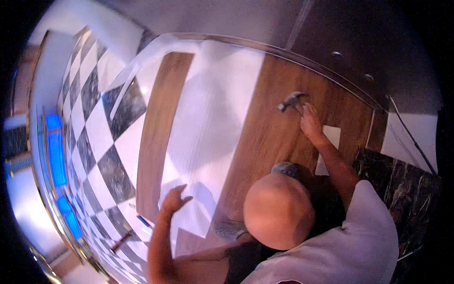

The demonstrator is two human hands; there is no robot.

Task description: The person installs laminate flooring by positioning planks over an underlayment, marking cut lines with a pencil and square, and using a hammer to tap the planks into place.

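Note:
My right hand is closed round the handle of a claw hammer, gripping it close to the metal head. Hammer and hand are over brown wood-look flooring, to the right of a white sheet. My left hand holds nothing; its thumb and fingers are apart above the sheet's near part, beside a long loose wood-look plank. A pale rectangular piece lies on the brown flooring, partly behind my right forearm. My bent knee hides the floor between my arms.
Black-and-white checkered tiles spread to the left. A tool with a dark reddish handle and a slim blue-tipped item lie there. A dark panelled wall borders the flooring. Dark marbled stone stands at right, below a thin dark rod.

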